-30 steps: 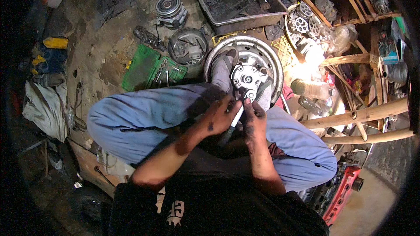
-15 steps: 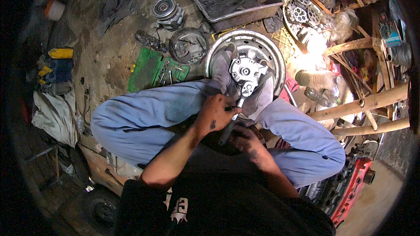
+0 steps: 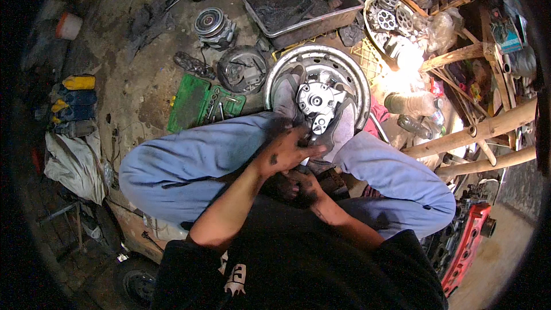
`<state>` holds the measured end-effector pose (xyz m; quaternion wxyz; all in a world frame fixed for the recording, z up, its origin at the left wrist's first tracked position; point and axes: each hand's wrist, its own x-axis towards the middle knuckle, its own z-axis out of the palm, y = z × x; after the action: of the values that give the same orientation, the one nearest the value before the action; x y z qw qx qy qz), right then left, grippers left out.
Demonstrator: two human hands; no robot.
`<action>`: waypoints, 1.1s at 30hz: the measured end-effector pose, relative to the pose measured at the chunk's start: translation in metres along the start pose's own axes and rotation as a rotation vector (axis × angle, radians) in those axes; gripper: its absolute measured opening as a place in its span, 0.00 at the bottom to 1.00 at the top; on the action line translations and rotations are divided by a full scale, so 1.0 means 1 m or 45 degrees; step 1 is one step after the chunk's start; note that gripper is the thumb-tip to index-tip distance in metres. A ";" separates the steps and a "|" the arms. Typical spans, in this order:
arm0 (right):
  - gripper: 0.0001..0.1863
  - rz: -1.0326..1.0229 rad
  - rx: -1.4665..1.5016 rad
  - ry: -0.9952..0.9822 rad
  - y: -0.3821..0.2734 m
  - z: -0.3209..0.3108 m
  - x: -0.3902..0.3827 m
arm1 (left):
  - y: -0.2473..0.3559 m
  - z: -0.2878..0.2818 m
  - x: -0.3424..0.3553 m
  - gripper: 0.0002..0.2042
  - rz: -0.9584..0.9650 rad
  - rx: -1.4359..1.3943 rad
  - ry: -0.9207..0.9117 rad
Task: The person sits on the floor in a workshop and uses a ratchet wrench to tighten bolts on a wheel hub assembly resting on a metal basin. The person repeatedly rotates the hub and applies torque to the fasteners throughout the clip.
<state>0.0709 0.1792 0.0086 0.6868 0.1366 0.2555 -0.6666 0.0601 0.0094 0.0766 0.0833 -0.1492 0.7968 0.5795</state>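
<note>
Between my feet a round silver metal housing (image 3: 315,99) sits inside a steel wheel rim (image 3: 357,83). A ratchet wrench (image 3: 321,124) has its head on the lower lobe of the housing, with its handle running down toward my lap. My left hand (image 3: 285,150) is closed on that handle just below the head, with the thumb lying across it and covering most of the shaft. My right hand (image 3: 299,187) is lower and in shadow, fingers curled round the lower end of the handle.
A green socket case (image 3: 186,101), a pulley assembly (image 3: 211,26), a dark metal dish (image 3: 227,57) and a tray with a brush (image 3: 275,37) lie beyond my legs. Right are bottles (image 3: 413,126), wooden poles (image 3: 470,138) and a red engine part (image 3: 468,241); left, a white sack (image 3: 73,161).
My right hand has dropped from beside the wrench head to the lower handle. My left hand has shifted slightly and lies further across the shaft.
</note>
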 end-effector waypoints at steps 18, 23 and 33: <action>0.23 -0.316 -0.914 0.636 0.035 -0.049 -0.020 | 0.021 0.043 0.062 0.15 -1.110 -1.100 -0.092; 0.34 -0.147 -1.048 0.665 0.044 -0.064 -0.034 | 0.011 0.063 0.061 0.15 -1.030 -0.893 0.003; 0.36 -0.083 -1.080 0.719 0.021 -0.052 -0.059 | 0.032 0.055 0.058 0.15 -0.939 -0.946 0.050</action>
<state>0.0840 0.2581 -0.0059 0.5649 0.0126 0.6833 -0.4623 -0.0069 0.0626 0.0701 0.2083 -0.4500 0.4336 0.7524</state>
